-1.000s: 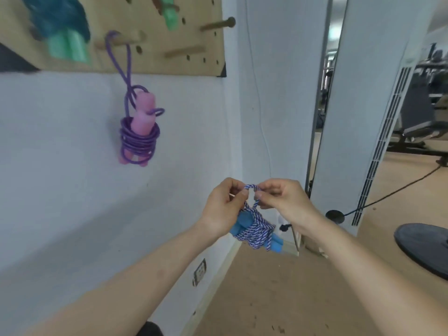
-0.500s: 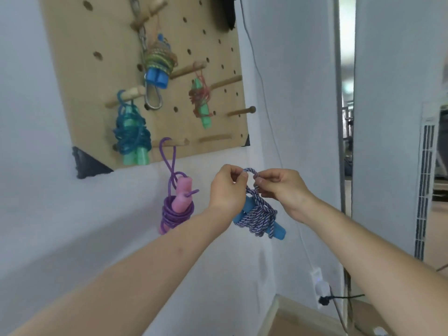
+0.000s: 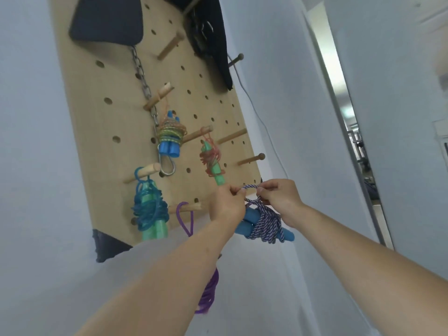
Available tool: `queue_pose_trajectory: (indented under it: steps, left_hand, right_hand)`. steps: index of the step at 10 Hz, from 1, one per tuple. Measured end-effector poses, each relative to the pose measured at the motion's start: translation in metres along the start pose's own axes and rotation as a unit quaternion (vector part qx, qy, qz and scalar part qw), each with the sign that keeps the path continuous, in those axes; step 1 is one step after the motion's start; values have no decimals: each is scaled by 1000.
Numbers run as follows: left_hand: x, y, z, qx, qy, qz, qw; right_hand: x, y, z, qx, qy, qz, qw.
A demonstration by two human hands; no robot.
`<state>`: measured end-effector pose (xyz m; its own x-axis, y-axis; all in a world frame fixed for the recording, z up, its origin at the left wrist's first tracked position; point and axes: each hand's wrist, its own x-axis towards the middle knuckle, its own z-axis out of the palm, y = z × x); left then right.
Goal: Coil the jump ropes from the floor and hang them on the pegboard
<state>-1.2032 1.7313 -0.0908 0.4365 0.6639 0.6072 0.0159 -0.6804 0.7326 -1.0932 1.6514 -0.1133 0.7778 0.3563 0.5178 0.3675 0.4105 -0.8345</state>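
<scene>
White wall (image 3: 291,93), corner. Left hand (image 3: 226,204) and right hand (image 3: 278,197) pinch, with curled fingers (image 3: 263,190), the top loop (image 3: 251,187) of the coiled blue-handled jump rope (image 3: 265,224), held before the pegboard (image 3: 116,112) lower edge. Hanging step; next, probably slip loop over bare peg (image 3: 252,159) above.

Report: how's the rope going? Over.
Left hand, right hand pinching loop of coiled purple-white jump rope, blue handles. Not hung yet. Bare wooden peg above.

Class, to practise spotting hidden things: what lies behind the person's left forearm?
The purple jump rope: its loop hangs from a peg above the left forearm, coils show below; its middle is covered.
</scene>
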Motion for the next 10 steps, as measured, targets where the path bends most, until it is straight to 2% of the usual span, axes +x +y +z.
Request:
queue_pose_trajectory:
  steps: [1, 3, 5, 6, 8, 10]
  left_hand:
    - [10, 2, -3, 45, 5, 11, 999]
    - [31, -2, -3, 32, 25, 11, 999]
    - [38, -10, -7, -16, 34, -18, 999]
    - [32, -19, -9, -32, 4, -29, 999]
    - [13, -19, -17, 9, -36, -17, 999]
    - [-14, -15, -27, 164, -103, 122, 973]
  right_hand:
    - [10, 6, 9, 11, 17, 0, 1000]
    - [25, 8, 28, 36, 29, -4, 999]
    - [29, 13, 36, 57, -17, 34, 998]
    - [19, 18, 36, 26, -60, 33, 997]
    - [1, 20, 13, -53, -88, 15, 995]
    - [-23, 16, -25, -194, -114, -4, 974]
